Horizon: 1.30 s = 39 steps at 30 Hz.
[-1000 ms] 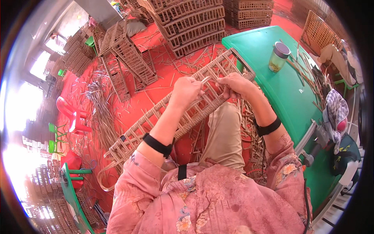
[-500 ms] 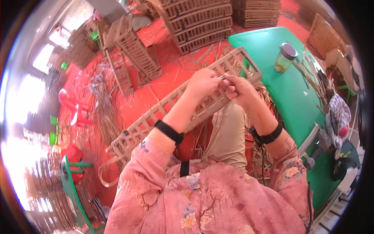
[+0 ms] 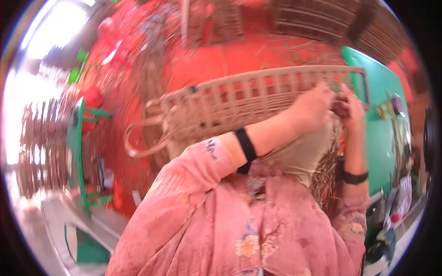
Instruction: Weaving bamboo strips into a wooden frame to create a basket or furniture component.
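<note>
A long woven basket [image 3: 221, 117] of bamboo-like strips, with slatted sides, lies across my lap. A loop of strip [image 3: 138, 149] sticks out from its left end. My left hand [image 3: 313, 108] is at the right part of the basket's near side, its blurred fingers drawn together. Beside it, my right hand [image 3: 348, 106] is curled closed, the fingertips of both hands nearly meeting by the slats. Whatever they pinch is too small and blurred to name. Black bands go round both forearms.
A green table [image 3: 375, 152] stands at my right, with a dark-lidded jar [image 3: 390, 108] on it. Loose strips litter the red floor [image 3: 207, 60]. Slatted crates [image 3: 317, 20] are at the back. A red chair [image 3: 113, 43] and a green stool [image 3: 80, 152] are at the left.
The view has swung left, so the basket lies more level and farther right in it. Both hands stay close together at the basket's right part.
</note>
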### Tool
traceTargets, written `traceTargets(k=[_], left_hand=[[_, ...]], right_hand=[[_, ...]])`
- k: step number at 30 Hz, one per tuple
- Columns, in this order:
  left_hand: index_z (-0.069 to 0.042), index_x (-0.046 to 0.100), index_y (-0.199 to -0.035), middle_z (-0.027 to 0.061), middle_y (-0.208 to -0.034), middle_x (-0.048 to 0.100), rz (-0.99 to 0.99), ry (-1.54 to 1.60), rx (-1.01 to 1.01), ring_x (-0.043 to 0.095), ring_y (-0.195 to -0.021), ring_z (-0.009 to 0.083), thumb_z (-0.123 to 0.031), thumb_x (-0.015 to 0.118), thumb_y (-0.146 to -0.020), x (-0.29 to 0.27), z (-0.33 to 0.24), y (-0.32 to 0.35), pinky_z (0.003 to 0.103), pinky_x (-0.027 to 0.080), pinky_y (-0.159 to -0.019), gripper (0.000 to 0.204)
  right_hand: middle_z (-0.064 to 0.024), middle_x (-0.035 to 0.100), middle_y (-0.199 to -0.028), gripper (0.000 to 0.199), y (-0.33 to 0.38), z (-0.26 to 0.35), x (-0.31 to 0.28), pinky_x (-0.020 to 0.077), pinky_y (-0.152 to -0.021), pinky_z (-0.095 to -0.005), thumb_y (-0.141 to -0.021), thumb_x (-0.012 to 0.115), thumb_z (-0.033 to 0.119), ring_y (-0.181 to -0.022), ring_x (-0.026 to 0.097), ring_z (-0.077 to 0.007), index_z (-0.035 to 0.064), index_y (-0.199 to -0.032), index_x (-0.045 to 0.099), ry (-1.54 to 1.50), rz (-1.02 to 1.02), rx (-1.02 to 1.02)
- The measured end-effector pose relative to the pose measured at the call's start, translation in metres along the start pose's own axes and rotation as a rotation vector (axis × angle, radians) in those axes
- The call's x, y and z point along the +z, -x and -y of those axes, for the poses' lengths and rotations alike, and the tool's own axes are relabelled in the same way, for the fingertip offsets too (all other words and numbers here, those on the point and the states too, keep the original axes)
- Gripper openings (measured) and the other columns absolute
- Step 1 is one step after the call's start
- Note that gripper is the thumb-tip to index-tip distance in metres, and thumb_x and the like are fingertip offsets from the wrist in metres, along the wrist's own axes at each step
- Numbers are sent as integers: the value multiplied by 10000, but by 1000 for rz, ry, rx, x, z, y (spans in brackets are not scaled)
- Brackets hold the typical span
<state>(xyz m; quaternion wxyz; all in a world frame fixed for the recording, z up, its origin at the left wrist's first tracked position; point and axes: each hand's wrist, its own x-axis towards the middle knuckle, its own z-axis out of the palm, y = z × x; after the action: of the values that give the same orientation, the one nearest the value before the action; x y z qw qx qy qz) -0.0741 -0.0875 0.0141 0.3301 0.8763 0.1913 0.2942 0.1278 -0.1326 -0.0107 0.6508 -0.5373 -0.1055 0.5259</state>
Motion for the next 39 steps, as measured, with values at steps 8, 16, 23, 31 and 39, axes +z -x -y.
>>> traceTargets(k=[8,16,23,31,39], left_hand=[[-84,654,-1039,77,-991,610,-313,-268,72,600,-910,295,-109,711,-791,-95,-4,138,398,483,-807,256],[-17,664,-902,97,-829,611,-558,-226,-683,598,-735,218,-145,717,-856,-133,-7,292,329,487,-683,146],[37,508,-1301,195,-1218,584,-817,26,-810,536,-1110,304,-312,663,-900,-133,20,281,390,407,-960,554],[0,613,-1138,79,-1053,622,-931,269,-928,562,-989,180,-117,597,-842,-154,30,239,336,437,-899,318],[18,576,-1136,55,-1063,613,-1064,465,-689,564,-930,144,-15,580,-808,-186,91,231,294,461,-824,331]], right_hand=[[63,517,-682,259,-31,28,-40,201,-328,-161,-941,660,195,-427,340,7,95,-1172,600,62,27,123],[70,518,-668,247,-30,31,-25,204,-326,-176,-890,729,263,-413,345,-4,121,-1073,643,390,-164,2],[61,536,-668,238,-52,43,-56,197,-300,-172,-905,715,220,-405,362,-5,140,-1099,602,170,-144,-39],[-49,698,-945,363,-33,-3,-37,500,-709,-284,-908,691,334,-829,601,-102,13,-1074,721,831,-424,-862],[-40,660,-762,287,-6,7,24,491,-576,-271,-884,690,291,-620,581,-106,8,-835,695,968,-479,-761]])
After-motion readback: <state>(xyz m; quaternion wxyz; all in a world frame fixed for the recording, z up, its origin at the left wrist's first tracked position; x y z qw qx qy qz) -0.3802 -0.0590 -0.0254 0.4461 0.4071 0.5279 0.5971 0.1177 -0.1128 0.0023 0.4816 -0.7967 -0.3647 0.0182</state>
